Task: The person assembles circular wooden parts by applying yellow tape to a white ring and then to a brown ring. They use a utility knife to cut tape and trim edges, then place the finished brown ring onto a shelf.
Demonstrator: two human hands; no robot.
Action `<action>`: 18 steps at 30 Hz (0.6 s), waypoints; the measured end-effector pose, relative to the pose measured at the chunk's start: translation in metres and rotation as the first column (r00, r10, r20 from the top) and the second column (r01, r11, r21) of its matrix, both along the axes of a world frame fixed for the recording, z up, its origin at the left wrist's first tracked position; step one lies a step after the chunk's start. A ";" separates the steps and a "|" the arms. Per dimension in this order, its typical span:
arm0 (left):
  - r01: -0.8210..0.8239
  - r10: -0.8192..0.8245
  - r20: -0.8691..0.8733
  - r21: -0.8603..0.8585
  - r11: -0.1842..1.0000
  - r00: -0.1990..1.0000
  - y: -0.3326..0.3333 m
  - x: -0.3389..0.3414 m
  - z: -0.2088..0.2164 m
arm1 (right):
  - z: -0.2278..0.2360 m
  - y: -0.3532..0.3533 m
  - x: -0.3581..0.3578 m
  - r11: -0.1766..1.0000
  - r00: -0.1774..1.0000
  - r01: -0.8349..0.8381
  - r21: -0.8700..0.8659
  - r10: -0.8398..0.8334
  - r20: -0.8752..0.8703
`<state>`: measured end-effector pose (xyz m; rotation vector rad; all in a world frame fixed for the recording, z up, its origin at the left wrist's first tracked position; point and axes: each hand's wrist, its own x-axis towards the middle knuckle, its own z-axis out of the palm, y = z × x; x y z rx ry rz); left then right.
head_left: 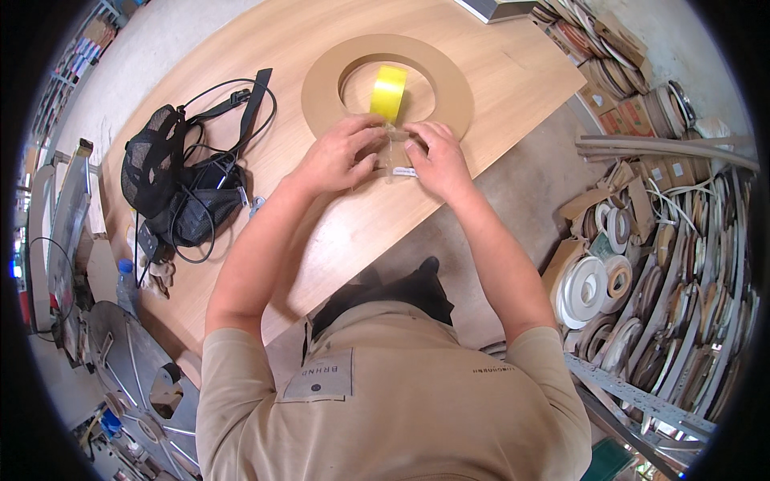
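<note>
A wide brown coil of edge banding (321, 80) lies flat on the table, and a roll of yellow tape (388, 92) stands in its round opening. At the coil's near side, a piece of clear tape (391, 152) spans the space between my two hands. My left hand (346, 152) has its fingers curled in and seems to pinch the left side of that tape. From the right, my right hand (438, 158) grips it with thumb and fingers bent together. Just below the fingertips shows a small white label (403, 171). The exact finger contact is partly hidden.
On the table's left lie a black mesh bag (152, 164) and a black strap (255, 112) with cables. A plastic bottle (126, 284) stands by the left edge. Many banding coils (666, 321) crowd the right side. A grey box (497, 8) sits at the far edge.
</note>
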<state>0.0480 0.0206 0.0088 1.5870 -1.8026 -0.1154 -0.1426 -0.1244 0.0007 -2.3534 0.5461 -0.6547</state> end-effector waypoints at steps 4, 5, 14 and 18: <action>0.004 -0.003 -0.056 0.015 1.000 0.998 -0.008 -0.003 -0.004 | -0.001 -0.010 0.009 0.990 0.998 0.061 0.126 -0.057 -0.028; -0.005 0.006 -0.060 0.019 1.000 0.998 -0.008 -0.005 -0.002 | -0.001 -0.013 0.014 0.985 0.997 0.069 0.157 -0.065 -0.028; -0.078 0.070 -0.123 -0.061 0.995 0.990 -0.010 0.000 -0.011 | 0.000 -0.035 0.070 0.648 0.997 -0.055 0.759 0.000 0.072; -0.189 0.178 -0.071 -0.185 0.964 0.981 -0.016 0.009 -0.010 | 0.001 -0.034 0.065 0.591 0.988 -0.135 0.795 0.017 0.155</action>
